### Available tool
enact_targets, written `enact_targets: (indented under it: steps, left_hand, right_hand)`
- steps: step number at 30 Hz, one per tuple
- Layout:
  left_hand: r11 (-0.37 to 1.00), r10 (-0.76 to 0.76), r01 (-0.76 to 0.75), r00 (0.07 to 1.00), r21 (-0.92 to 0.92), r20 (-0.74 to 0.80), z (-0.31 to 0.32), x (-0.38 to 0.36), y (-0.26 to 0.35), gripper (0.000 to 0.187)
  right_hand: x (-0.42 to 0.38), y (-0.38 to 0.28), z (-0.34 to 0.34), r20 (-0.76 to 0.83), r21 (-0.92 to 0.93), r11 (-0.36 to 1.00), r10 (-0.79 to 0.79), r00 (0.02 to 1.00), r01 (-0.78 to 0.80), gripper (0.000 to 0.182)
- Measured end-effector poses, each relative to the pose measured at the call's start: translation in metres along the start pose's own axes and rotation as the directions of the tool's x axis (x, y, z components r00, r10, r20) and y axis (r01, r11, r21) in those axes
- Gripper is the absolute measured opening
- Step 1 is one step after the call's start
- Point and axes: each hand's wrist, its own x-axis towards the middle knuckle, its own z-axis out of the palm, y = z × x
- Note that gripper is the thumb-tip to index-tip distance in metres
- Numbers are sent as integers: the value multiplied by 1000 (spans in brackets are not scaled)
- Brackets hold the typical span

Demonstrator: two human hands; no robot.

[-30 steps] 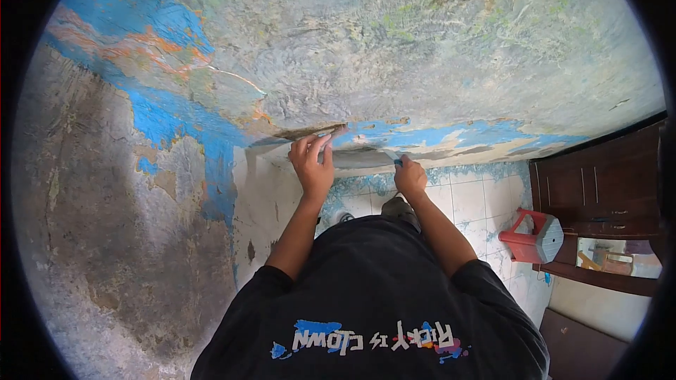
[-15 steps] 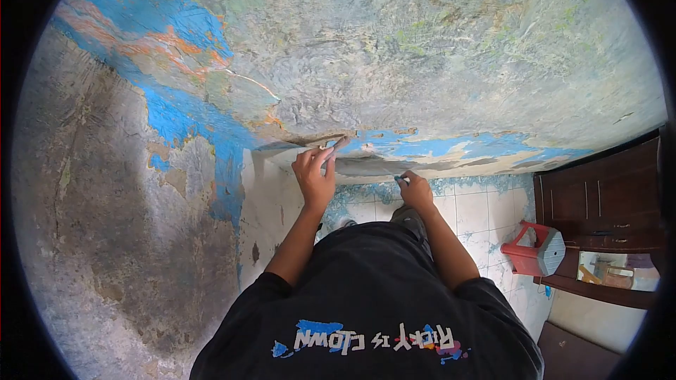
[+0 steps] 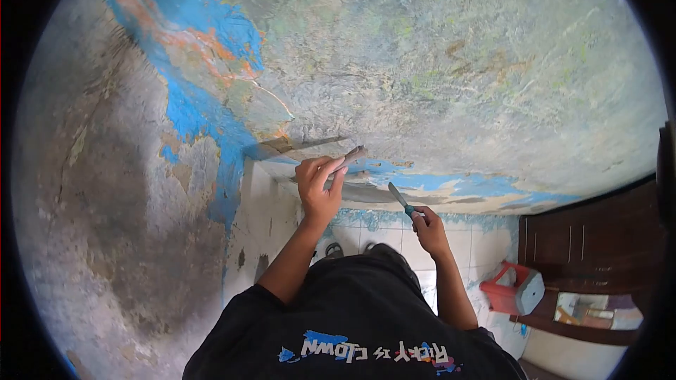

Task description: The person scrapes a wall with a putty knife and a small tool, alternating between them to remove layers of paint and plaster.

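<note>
In the head view my left hand [image 3: 320, 186] is raised at the wall near the corner, its fingers closed on a greyish-brown stick-like piece [image 3: 352, 156] whose end points up and right. I cannot tell just what this piece is. My right hand [image 3: 430, 229] is wrapped round the green handle of a knife [image 3: 398, 195], its thin blade pointing up and left toward the wall's lower part. The wall [image 3: 422, 98] in front is rough and grey, with a ragged strip of blue paint [image 3: 443, 181] low down.
Left of me stands a second wall [image 3: 120, 225], stained, with blue paint [image 3: 229, 151] along the corner. Blue flakes lie on white floor tiles [image 3: 458, 243]. To the right are a red stool [image 3: 507, 292] with a grey seat and a dark wooden cabinet [image 3: 598, 246].
My right hand has drawn back and down from the wall's lower edge, and the knife blade now shows. My left hand stays near the corner with its piece. The view has shifted slightly.
</note>
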Motion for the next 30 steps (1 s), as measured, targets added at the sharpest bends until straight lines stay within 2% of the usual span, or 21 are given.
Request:
enact_targets:
  steps: [4, 7, 10, 11, 14, 15, 18, 23, 24, 28, 30]
  left_hand:
    - [993, 114, -109, 983, 39, -146, -2, 42, 35, 30]
    - [983, 132, -94, 959, 158, -251, -5, 66, 52, 29]
    - [906, 224, -104, 941, 411, -255, -3, 74, 41, 30]
    - [909, 190, -95, 961, 406, -200, 1, 68, 26, 30]
    - [918, 157, -45, 954, 394, -255, 15, 53, 15, 29]
    - [919, 155, -38, 950, 393, -271, 18, 52, 18, 30]
    - [922, 202, -70, 927, 381, -316, 21, 75, 44, 31]
    - [936, 266, -130, 868, 326, -419, 29, 125, 93, 27]
    - [931, 273, -133, 873, 340, -404, 30, 122, 92, 29]
    - [933, 250, -127, 903, 338, -349, 46, 81, 68, 33]
    - [935, 244, -134, 915, 328, -321, 47, 77, 68, 33]
  right_hand:
    - [4, -45, -21, 102, 139, 988, -75, 992, 60, 32]
    - [8, -60, -34, 109, 132, 983, -144, 984, 130, 30]
    - [9, -63, -41, 136, 180, 968, -202, 970, 176, 25]
    - [9, -64, -44, 152, 201, 963, -214, 965, 181, 23]
    - [-2, -72, -45, 240, 386, 922, -118, 963, 17, 23]
    - [-2, -66, -47, 317, 479, 877, -123, 940, -47, 23]
    - [-7, -62, -46, 327, 502, 865, -186, 927, -3, 22]
    - [-24, -77, -56, 321, 695, 714, -207, 924, -82, 20]
    - [-26, -80, -60, 329, 727, 679, -217, 919, -100, 19]
    - [-23, -86, -65, 296, 705, 709, -286, 912, -6, 23]
    - [-24, -92, -65, 280, 734, 679, -302, 911, -1, 23]
